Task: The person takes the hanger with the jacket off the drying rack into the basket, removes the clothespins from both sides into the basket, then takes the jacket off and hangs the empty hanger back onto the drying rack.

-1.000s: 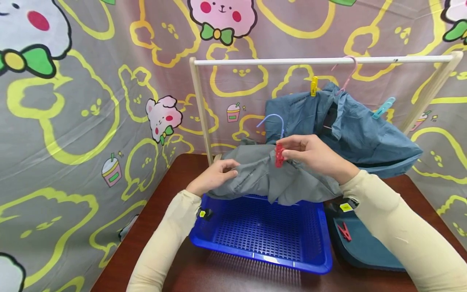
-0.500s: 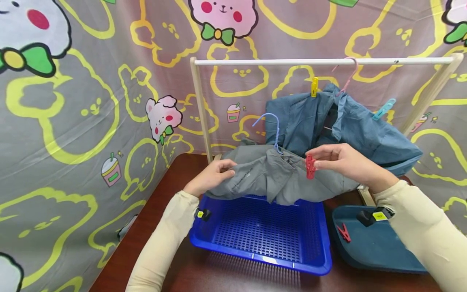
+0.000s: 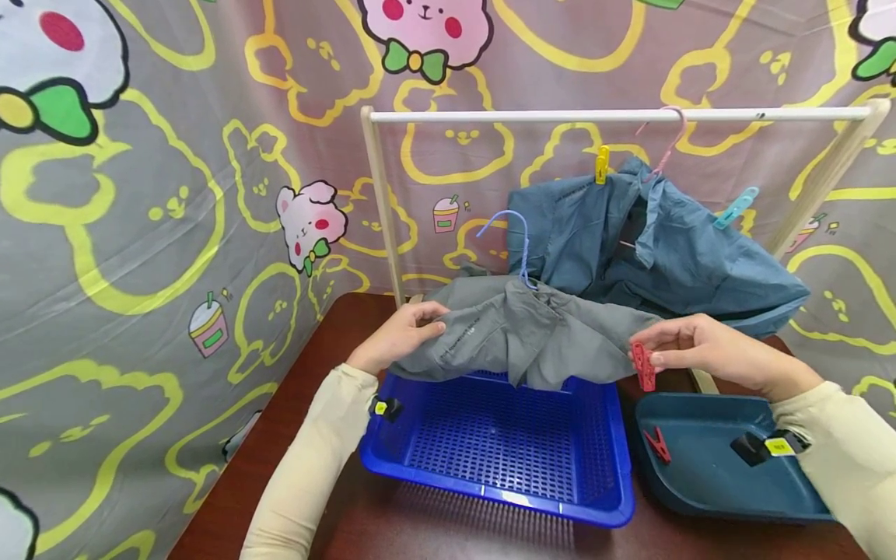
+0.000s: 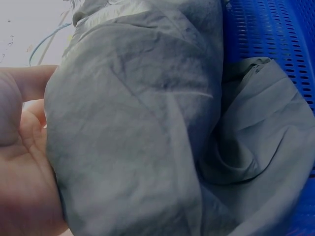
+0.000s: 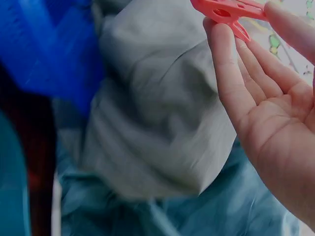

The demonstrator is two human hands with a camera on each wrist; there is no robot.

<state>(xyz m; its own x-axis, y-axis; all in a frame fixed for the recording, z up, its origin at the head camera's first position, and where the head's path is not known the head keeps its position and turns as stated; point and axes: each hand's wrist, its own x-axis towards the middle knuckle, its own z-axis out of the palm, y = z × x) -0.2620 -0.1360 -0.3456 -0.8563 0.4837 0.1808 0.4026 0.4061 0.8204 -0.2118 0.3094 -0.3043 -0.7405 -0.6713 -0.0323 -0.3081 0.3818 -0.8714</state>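
Beside grey shirt's (image 3: 521, 334) sleeve end now, right hand (image 3: 707, 350) with red clothespin (image 3: 642, 365), formerly mid-shirt.

2 cream long sleeves (image 3: 315, 459), each wrist carrying a small black device with a yellow label (image 3: 766, 447).

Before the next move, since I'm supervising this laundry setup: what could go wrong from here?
The right hand only pinches the red clothespin at its fingertips beside the sleeve end, so it might slip and drop toward the teal tray. The grey shirt is held by the left hand at one shoulder only; it could slide off its blue hanger into the blue basket.
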